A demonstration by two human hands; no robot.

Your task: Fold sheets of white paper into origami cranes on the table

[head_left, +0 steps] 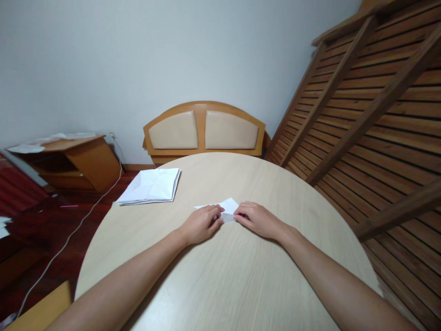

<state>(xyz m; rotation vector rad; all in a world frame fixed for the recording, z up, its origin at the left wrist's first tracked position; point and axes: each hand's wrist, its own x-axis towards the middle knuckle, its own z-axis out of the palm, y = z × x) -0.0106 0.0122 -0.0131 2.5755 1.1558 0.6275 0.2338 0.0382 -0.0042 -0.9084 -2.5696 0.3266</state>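
Note:
A small folded piece of white paper (228,206) lies on the round light-wood table (220,276), near its middle. My left hand (200,224) rests on the paper's left part with fingers curled and pinched on it. My right hand (257,219) presses on the paper's right part, fingers bent and close together. The two hands almost meet over the paper, which hides most of it. A corner of the paper sticks out beyond the fingers.
A stack of white paper sheets (150,185) lies at the table's far left edge. Behind the table stands a padded wooden headboard (204,129). A slatted wooden bed frame (372,115) leans at the right. A low wooden cabinet (77,161) and a white cable (69,239) are at the left.

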